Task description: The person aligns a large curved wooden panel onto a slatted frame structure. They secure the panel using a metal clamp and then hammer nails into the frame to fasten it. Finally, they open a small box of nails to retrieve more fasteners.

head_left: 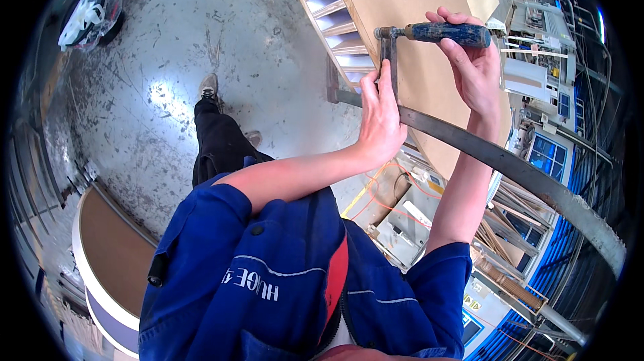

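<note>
A long steel bar clamp (469,143) is held up across a wooden panel piece (419,5) with slatted, open compartments (333,9) along its side. My left hand (384,116) is closed around the clamp's sliding arm, its index finger stretched along the metal. The fingers of my right hand (473,59) are wrapped round the worn blue handle (448,33) of the clamp's screw, thumb beneath it. At the other end, the fixed jaw (332,80) sits by the slatted side; whether it touches the wood I cannot tell. The bar runs off to the lower right.
A round-edged brown and white panel (114,253) stands at the lower left. At the upper left is a dark bin (100,15) with plastic in it. Machinery (543,86) and stacked wood strips (503,230) lie to the right. Orange cable (376,190) crosses the floor.
</note>
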The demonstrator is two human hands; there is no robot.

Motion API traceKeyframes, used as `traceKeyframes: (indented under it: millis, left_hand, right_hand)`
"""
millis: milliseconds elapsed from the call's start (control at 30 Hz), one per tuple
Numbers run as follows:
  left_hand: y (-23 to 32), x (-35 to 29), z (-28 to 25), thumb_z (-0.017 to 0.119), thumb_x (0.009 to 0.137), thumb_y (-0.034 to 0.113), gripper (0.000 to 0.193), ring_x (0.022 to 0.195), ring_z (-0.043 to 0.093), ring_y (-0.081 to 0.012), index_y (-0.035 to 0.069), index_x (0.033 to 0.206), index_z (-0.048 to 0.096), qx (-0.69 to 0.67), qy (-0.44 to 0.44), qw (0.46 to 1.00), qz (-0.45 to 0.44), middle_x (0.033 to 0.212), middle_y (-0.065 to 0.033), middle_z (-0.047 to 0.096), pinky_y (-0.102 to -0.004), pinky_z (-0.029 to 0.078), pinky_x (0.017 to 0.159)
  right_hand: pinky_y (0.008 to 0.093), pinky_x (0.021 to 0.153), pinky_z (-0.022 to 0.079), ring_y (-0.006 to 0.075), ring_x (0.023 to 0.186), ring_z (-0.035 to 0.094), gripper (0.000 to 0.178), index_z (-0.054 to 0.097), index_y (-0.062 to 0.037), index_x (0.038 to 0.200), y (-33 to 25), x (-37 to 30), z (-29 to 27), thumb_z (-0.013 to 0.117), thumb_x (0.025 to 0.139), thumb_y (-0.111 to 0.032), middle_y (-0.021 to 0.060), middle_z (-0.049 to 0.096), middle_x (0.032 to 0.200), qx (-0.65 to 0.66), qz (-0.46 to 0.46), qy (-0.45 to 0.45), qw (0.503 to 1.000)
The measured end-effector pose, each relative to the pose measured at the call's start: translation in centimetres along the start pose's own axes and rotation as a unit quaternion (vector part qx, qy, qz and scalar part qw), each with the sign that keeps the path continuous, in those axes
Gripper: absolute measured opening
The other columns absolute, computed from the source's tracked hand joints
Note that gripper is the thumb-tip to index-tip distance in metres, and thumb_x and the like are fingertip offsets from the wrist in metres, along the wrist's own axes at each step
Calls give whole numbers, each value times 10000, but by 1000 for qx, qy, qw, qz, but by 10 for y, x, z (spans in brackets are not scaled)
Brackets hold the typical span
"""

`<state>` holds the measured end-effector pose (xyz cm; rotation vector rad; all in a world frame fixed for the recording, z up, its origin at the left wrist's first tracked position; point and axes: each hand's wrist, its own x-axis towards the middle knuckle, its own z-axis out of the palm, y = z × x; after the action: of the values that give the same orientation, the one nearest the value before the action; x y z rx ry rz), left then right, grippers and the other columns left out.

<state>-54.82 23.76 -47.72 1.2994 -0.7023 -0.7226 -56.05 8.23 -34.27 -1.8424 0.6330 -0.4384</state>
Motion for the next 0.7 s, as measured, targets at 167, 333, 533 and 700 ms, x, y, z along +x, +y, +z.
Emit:
traceKeyframes:
  millis: [167,333,533,700]
  left_hand:
    - [0,0,7,630,725,-185,1022,1312,351,-529,-73,1589,96,-22,8,1000,-3,1394,-305,250,-531,346,1142]
    - [-4,-1,10,661,746,-162,1041,1302,368,-510,-26,1609,95,-31,25,999,19,1397,-295,248,-520,373,1131]
    - [-6,-2,10,759,759,-66,1057,1348,363,-467,-20,1618,145,-52,35,998,29,1404,-282,289,-472,409,1134]
    - [-4,-4,-8,841,738,10,1103,1328,396,-433,19,1633,196,-16,-6,1000,20,1376,-249,347,-462,437,1112]
  right_hand:
    - [437,1139,476,303,1312,601,376,555,33,1332,5,-2,-3,644,969,72,208,614,1383,30,-4,9,1000]
    - [406,1084,528,286,1236,655,363,583,50,1305,7,-4,1,673,954,72,196,645,1333,7,-17,39,999]
    - [374,1019,575,259,1150,702,350,615,72,1269,7,-4,8,711,933,67,177,688,1251,-45,-37,77,995]
    - [379,1021,574,261,1151,701,349,616,73,1265,10,-6,8,716,930,65,172,689,1239,-31,-32,90,995]
